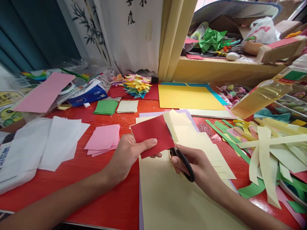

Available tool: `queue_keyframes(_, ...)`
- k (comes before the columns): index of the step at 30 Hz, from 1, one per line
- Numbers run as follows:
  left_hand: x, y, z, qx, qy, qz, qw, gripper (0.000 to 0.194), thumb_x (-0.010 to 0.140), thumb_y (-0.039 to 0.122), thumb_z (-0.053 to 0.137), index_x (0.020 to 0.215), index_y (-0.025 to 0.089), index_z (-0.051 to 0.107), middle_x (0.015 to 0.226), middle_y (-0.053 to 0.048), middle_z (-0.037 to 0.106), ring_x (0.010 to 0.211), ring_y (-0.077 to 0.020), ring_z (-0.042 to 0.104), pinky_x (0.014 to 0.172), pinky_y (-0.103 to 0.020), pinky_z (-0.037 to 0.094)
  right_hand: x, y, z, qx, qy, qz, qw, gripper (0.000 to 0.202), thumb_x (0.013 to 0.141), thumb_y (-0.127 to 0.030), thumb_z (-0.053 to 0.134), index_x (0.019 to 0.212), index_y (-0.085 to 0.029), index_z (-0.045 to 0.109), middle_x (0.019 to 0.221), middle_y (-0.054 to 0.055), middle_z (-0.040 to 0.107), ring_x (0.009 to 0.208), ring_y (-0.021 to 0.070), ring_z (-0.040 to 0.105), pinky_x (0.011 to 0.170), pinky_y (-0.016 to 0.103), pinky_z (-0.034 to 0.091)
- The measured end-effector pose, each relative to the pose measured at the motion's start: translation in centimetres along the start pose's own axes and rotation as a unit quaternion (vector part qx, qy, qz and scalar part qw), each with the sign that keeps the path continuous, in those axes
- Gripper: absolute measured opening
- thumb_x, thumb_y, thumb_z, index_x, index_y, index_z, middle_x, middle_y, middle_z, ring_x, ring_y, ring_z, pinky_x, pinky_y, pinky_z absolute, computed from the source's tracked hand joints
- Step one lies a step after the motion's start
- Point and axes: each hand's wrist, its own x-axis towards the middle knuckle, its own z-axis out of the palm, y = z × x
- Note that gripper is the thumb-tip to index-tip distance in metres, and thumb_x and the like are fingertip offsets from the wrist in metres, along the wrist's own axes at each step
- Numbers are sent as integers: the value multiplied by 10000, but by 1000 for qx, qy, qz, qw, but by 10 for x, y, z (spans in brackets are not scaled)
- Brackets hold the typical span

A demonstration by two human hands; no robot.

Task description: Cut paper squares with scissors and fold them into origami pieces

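Observation:
My left hand (129,155) pinches a red square of paper (153,132), thumb on top and fingers beneath. A pale cream sheet shows behind its right edge. My right hand (192,159) grips black-handled scissors (186,166), whose blades lie along the right edge of the red paper. How far the blades are apart is hard to see. Under both hands lie cream sheets (172,195) on a lilac sheet (194,119). Left of my left hand sits a stack of pink paper squares (104,139).
Green squares (106,107) and cream squares (127,106) lie behind. A folded-paper cluster (137,85) stands near the curtain. Yellow sheets (189,97) lie at the back. Paper strips (266,153) pile up at right beside a tilted bottle (261,94). White tissues (62,140) rest at left.

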Motion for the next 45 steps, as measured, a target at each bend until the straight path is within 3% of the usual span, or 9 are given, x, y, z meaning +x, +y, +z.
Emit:
queue_keyframes(9,0,-2,2,-5,-10,-12,1000,275,766,343,609,620,125,690,653,-52,695,639,-152,639,599,-220,520,1,1,-1,28,13,31,999,338,744,-429,613,587,-179,449,545,-46,387,488,74,330,450,226,230)
queue_keyframes(25,1,-2,4,-3,-9,-10,1000,269,763,323,618,596,127,690,613,-39,690,604,-126,639,594,-182,517,2,-2,1,47,30,24,998,273,719,-344,660,563,-173,516,523,-43,466,492,73,374,457,215,268)
queue_keyframes(36,-1,-4,5,1,-14,-30,999,225,768,287,600,647,128,702,641,-60,704,633,-171,659,619,-244,533,2,-1,2,45,47,34,997,328,710,-437,639,563,-170,517,505,-37,452,441,69,334,420,227,247)
queue_keyframes(42,-1,-4,5,7,-13,-36,999,226,764,291,602,652,121,698,653,-70,708,633,-182,664,630,-258,533,2,-3,2,44,45,3,998,305,719,-385,650,550,-176,507,503,-34,468,472,78,370,439,226,267)
queue_keyframes(45,-1,-3,4,7,-13,-37,999,221,770,272,596,641,121,694,645,-64,707,628,-176,665,641,-254,533,3,-1,2,54,53,21,997,310,704,-394,662,554,-173,505,504,-35,459,465,74,362,431,222,259)
